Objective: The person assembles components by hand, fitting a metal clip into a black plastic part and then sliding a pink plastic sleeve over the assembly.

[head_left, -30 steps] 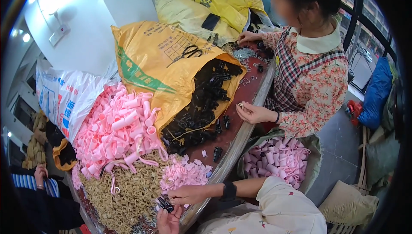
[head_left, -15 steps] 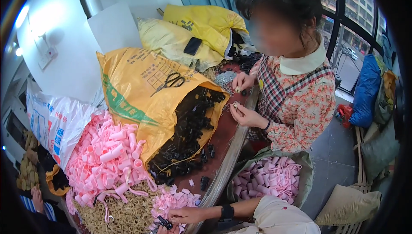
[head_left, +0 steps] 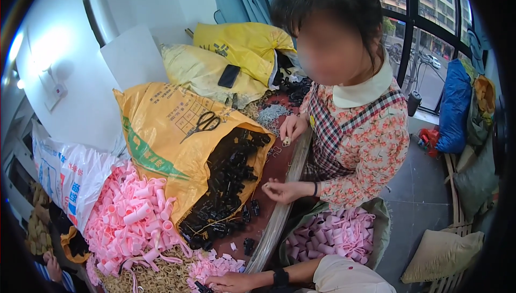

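My right hand [head_left: 232, 281] comes in at the lower edge, with a dark band on the wrist. Its fingers are closed together over small light pink pieces [head_left: 215, 265]; anything pinched in them is hidden. A small black plastic part [head_left: 202, 287] shows right beside the fingertips, cut by the picture's edge. My left hand is out of the picture. Behind the pink pieces lies a heap of tan ring-shaped pieces [head_left: 156, 265]. Pink plastic tubes with straps [head_left: 134, 212] pile up at the left, spilling from a white sack [head_left: 70, 164].
An orange sack [head_left: 161, 116] holds black plastic parts [head_left: 226, 185], with scissors [head_left: 201, 125] on top. Across the table a co-worker [head_left: 355, 137] handles small pale pieces. A green sack [head_left: 382, 234] of pink tubes stands beside the table's wooden edge [head_left: 279, 228]. Another person's hand [head_left: 52, 267] shows lower left.
The view has shifted, and my left fingers with the black part have dropped mostly out of the picture. My right hand sits lower, beside that part. The co-worker's hands have moved farther apart.
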The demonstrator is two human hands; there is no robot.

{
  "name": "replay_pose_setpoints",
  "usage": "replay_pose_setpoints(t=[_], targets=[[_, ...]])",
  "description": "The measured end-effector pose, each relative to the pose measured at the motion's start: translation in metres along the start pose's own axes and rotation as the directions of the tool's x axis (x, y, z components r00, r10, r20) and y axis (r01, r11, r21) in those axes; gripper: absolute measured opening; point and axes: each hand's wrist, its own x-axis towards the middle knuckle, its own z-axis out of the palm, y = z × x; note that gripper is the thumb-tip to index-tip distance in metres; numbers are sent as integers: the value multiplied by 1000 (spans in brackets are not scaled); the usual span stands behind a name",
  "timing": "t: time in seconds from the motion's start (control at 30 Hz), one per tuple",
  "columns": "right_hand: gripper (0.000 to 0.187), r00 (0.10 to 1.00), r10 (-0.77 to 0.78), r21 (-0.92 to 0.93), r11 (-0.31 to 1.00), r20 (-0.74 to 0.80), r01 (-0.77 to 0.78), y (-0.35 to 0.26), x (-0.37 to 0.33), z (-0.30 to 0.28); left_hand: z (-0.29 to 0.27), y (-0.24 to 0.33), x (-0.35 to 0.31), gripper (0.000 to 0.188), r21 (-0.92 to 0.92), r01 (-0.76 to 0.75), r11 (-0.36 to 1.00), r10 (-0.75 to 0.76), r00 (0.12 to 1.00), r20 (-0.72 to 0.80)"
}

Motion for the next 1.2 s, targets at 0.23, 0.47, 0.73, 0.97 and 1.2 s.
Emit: replay_pose_setpoints(t=[0.23,0.47,0.73,0.97,1.2], targets=[[32,996,85,-13,996,37,-85,8,-6,-4,27,-2,6,26,-33,-14,999,7,983,-186],[30,990,-72,-63,996,-121,65,22,-12,5,10,-9,10,26,-64,19,998,-26,993,-119],[31,992,124,-169,977,-21,-126,16,-14,-5,1,-18,20,21,-119,-9,993,-19,971,-237],[23,985,27,-151,987,-170,-53,15,-9,-4,1,-18,30,18,-129,-32,991,-6,959,-284],[20,986,26,-160,986,-165,-53,18,-4,-5,-1,-11,30,18,-181,-36,983,-13,965,-262]])
